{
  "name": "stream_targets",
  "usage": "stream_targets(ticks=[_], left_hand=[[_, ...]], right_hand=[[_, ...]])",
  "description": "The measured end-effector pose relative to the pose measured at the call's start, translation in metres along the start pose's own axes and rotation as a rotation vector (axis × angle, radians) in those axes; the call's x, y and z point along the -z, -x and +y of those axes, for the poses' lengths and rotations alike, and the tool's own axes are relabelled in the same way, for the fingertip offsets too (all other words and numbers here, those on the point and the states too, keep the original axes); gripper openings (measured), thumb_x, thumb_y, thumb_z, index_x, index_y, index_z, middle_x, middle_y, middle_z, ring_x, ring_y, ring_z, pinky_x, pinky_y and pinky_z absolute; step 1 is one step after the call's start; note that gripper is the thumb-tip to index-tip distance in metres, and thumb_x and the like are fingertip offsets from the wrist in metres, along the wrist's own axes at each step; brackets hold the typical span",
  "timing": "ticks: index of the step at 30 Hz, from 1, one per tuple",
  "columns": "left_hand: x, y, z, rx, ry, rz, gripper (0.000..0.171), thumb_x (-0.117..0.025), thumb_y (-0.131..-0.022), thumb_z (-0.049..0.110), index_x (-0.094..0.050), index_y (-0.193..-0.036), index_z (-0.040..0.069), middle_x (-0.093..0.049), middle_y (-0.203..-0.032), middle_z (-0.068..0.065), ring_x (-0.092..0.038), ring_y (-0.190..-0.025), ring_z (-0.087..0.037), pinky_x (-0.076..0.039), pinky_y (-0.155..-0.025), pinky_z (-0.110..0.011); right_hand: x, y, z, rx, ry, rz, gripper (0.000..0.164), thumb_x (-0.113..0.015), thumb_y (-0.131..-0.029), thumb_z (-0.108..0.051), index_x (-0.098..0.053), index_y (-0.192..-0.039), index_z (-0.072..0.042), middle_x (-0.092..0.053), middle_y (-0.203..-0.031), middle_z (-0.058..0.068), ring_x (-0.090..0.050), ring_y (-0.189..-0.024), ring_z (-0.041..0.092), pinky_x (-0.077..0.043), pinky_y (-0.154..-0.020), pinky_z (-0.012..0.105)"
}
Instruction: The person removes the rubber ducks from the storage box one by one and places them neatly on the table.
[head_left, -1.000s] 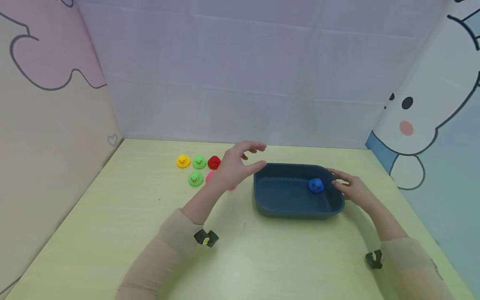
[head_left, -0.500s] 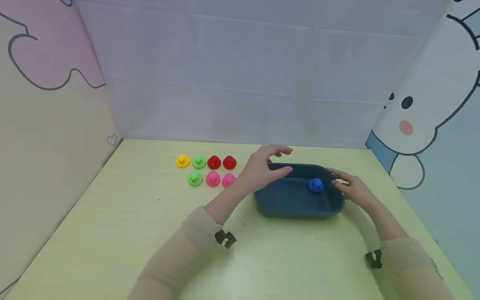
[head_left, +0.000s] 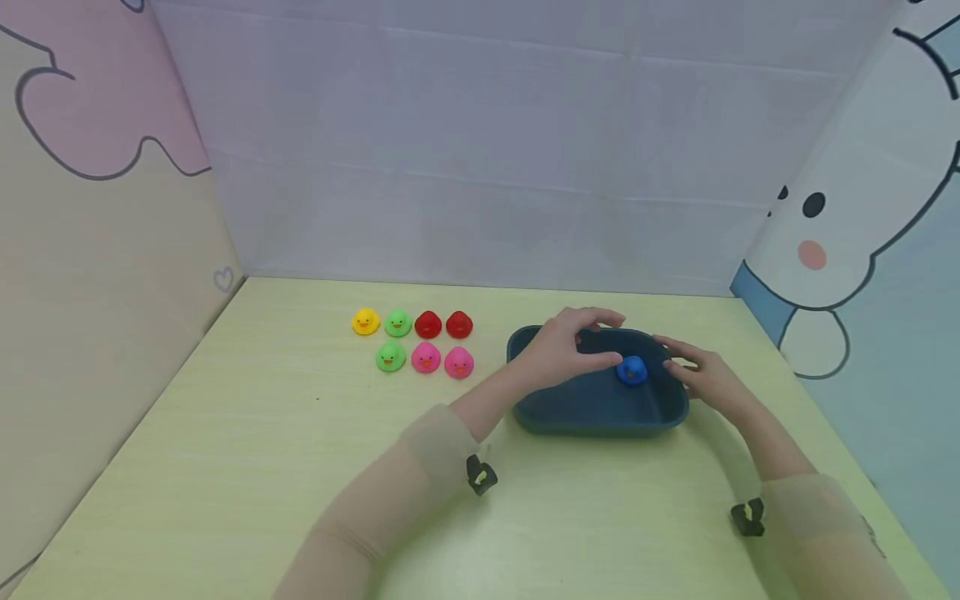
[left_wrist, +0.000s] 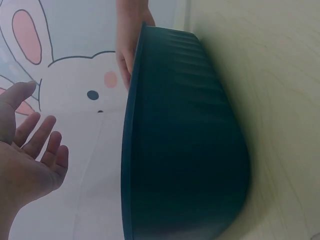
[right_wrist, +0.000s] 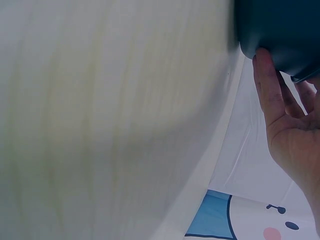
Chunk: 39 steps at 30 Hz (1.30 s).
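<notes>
A dark blue rectangular tub stands on the table, with a blue toy duck in its right half. My left hand is over the tub, fingers spread and thumb apart, holding nothing. Its thumb tip overlaps the duck's left edge in the head view. In the left wrist view the left hand hangs above the rim, fingers loosely bent. My right hand holds the tub's right end, with fingers at the rim. The right wrist view shows the right hand with fingers against the outer wall.
Left of the tub, several toy ducks lie in two rows: a yellow duck, green ducks, red ducks and pink ducks. Cartoon-printed walls and a pale sheet enclose the table.
My left hand has moved right, from the tub's left edge to over its middle near the blue duck, uncovering the red and pink ducks. My right hand and the tub stay put.
</notes>
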<state>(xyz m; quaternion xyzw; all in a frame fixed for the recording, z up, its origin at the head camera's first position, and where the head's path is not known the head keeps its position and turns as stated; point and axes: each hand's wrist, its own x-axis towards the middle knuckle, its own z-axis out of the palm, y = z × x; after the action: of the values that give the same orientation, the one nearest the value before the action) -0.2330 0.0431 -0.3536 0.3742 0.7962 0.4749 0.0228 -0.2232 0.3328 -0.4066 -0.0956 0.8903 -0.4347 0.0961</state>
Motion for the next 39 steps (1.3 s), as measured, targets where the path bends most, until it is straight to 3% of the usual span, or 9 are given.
stream_targets(ticks=[13,19,26,32,39], left_hand=[[-0.024,-0.021,-0.023,-0.014,0.005,-0.108,0.055,-0.067,-0.087,0.034,-0.049,-0.137,0.018,-0.056,-0.132,-0.001,-0.050,-0.116,-0.016,-0.044,-0.097,-0.036],[-0.034,-0.030,-0.034,0.021,-0.003,-0.148,0.056,-0.067,-0.087,0.032,-0.048,-0.138,0.018,-0.056,-0.132,0.000,-0.050,-0.119,-0.021,-0.043,-0.099,-0.036],[-0.044,-0.039,-0.043,0.060,-0.053,-0.207,0.060,-0.069,-0.086,0.031,-0.046,-0.139,0.018,-0.054,-0.135,0.001,-0.050,-0.123,-0.016,-0.040,-0.099,-0.021],[-0.051,-0.045,-0.048,0.087,-0.077,-0.257,0.064,-0.070,-0.085,0.031,-0.042,-0.141,0.017,-0.055,-0.133,-0.003,-0.050,-0.123,-0.019,-0.040,-0.099,-0.023],[-0.062,-0.053,-0.056,0.089,-0.132,-0.337,0.067,-0.071,-0.084,0.031,-0.040,-0.142,0.016,-0.053,-0.135,-0.004,-0.051,-0.123,-0.014,-0.040,-0.098,-0.019]], right_hand=[[0.000,-0.001,0.001,0.015,-0.017,-0.004,0.053,-0.046,-0.100,-0.020,-0.027,-0.146,-0.001,-0.026,-0.147,0.031,-0.037,-0.124,0.053,-0.056,-0.072,0.041],[0.001,-0.002,0.002,0.016,-0.007,0.000,0.053,-0.046,-0.100,-0.020,-0.028,-0.146,-0.002,-0.028,-0.146,0.031,-0.038,-0.123,0.052,-0.056,-0.071,0.040],[0.000,-0.001,-0.001,0.013,-0.004,-0.002,0.053,-0.046,-0.100,-0.022,-0.028,-0.146,-0.002,-0.028,-0.145,0.033,-0.037,-0.124,0.054,-0.056,-0.072,0.042],[0.000,0.000,-0.001,0.013,-0.014,-0.003,0.052,-0.045,-0.101,-0.021,-0.028,-0.146,-0.002,-0.028,-0.145,0.033,-0.036,-0.124,0.055,-0.056,-0.072,0.043],[0.000,0.000,-0.001,0.018,-0.022,-0.014,0.052,-0.044,-0.101,-0.021,-0.027,-0.146,-0.002,-0.026,-0.146,0.033,-0.037,-0.124,0.054,-0.056,-0.072,0.044]])
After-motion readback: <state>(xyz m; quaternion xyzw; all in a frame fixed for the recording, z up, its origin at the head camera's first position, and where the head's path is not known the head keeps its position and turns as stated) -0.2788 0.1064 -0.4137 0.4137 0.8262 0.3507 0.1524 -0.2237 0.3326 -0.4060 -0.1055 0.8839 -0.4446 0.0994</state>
